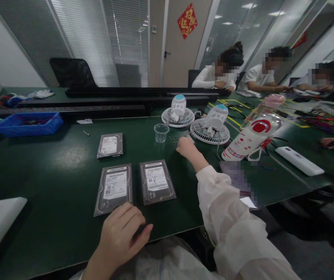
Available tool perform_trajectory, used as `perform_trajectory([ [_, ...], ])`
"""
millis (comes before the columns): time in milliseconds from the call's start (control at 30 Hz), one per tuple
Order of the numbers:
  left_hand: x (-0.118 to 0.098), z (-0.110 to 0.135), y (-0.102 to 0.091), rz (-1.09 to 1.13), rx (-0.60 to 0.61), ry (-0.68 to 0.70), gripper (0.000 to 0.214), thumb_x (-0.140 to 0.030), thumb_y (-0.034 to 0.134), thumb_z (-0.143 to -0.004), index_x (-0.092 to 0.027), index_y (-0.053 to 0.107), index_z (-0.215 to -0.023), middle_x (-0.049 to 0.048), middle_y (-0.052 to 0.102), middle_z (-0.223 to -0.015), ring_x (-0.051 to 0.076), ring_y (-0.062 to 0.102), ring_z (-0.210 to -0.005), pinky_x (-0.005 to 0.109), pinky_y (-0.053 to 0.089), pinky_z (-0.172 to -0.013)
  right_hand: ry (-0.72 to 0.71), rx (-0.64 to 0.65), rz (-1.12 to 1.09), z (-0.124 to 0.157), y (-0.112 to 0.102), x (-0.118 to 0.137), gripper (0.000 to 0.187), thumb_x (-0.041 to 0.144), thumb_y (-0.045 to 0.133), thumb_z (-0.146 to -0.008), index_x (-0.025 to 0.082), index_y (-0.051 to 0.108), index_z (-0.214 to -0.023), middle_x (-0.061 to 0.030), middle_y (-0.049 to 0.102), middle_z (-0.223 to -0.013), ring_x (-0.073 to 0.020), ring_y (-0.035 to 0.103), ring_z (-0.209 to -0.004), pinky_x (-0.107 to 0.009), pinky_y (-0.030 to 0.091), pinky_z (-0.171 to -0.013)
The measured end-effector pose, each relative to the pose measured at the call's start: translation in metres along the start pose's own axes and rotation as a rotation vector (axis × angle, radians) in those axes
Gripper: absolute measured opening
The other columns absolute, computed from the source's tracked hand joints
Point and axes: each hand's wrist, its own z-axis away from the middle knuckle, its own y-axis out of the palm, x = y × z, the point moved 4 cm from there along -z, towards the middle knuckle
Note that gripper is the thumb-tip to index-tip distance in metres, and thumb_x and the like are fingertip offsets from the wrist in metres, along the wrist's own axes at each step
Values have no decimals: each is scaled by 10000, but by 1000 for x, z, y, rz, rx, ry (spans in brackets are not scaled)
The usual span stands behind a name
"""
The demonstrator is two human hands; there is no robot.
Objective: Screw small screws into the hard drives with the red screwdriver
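My right hand (187, 148) is stretched out over the table, fingers drawn together and pointing down beside a scatter of small screws (175, 140). What its fingertips hold, if anything, is hidden. A clear plastic cup (161, 134) stands just to the left of the screws. My left hand (123, 231) rests at the lower end of a hard drive (116, 184), loosely curled, thumb apart and nothing in it. To its right lies a second hard drive (156, 181), label up. A smaller-looking hard drive (110, 145) lies farther back.
Two white fans (178, 112) (210, 126) lie behind my right hand. A bottle (250, 136) leans to the right, near a phone (236, 177) and a white power bank (299, 160). A blue tray (29, 126) sits at left. Several people work at the far right.
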Motion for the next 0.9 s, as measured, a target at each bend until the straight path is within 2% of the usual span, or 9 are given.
perform_trajectory([
  [100,1,-4,-2,11,-52,-53,144,-118,654,-1012,-200,620,-898,11,694,-787,169,621,-724,289,503,-675,10,61,-339,18,-16,1,314,380,725,-1013,147,712,-1223,-86,741,-1207,-213,731,-1054,-418,636,-922],
  [167,2,-8,-3,3,-119,-118,102,-101,664,-1014,-194,662,-972,21,733,-856,166,664,-772,286,540,-730,-49,107,-603,42,-26,10,158,255,751,-911,106,776,-958,-68,768,-912,-191,726,-870,-336,599,-822],
  [233,4,-13,-1,29,-166,-207,100,-123,680,-1019,-196,703,-1083,35,759,-938,176,711,-849,296,581,-792,-130,210,-879,75,-27,26,125,255,762,-818,145,776,-875,-23,755,-812,-153,703,-777,-290,572,-752],
  [300,7,-18,5,83,-214,-292,199,-153,691,-1024,-202,716,-1215,39,772,-967,180,738,-858,299,618,-792,-184,333,-1127,108,-19,47,190,338,787,-755,162,750,-817,-19,751,-790,-138,688,-730,-281,569,-713],
  [433,11,-27,21,200,-257,-403,198,-196,711,-1021,-208,758,-1213,42,794,-940,178,771,-784,273,651,-685,-189,509,-1471,146,9,78,289,408,850,-683,171,699,-753,-13,738,-763,-119,679,-686,-262,567,-671],
  [533,13,-32,26,251,-293,-428,91,-167,722,-1006,-203,788,-1058,30,802,-906,163,777,-749,243,650,-642,-146,562,-1610,147,23,86,315,388,917,-687,165,706,-755,-12,753,-775,-106,693,-695,-240,562,-676],
  [667,15,-32,23,256,-353,-464,65,-142,774,-960,-200,801,-946,17,808,-842,160,778,-719,227,645,-629,-107,560,-1695,142,26,85,339,377,990,-665,157,759,-778,-6,760,-755,-93,690,-688,-221,547,-690],
  [800,18,-28,22,281,-403,-521,102,-122,785,-936,-211,829,-959,16,833,-859,161,795,-738,228,655,-658,-84,477,-1748,143,24,87,341,383,1011,-661,178,780,-805,6,762,-774,-88,687,-714,-216,545,-715],
  [900,23,-23,26,385,-427,-629,101,-141,785,-930,-219,840,-965,27,854,-893,177,822,-772,241,676,-671,-144,362,-1724,144,19,89,321,405,996,-696,185,785,-799,-4,756,-765,-106,674,-699,-237,547,-687],
])
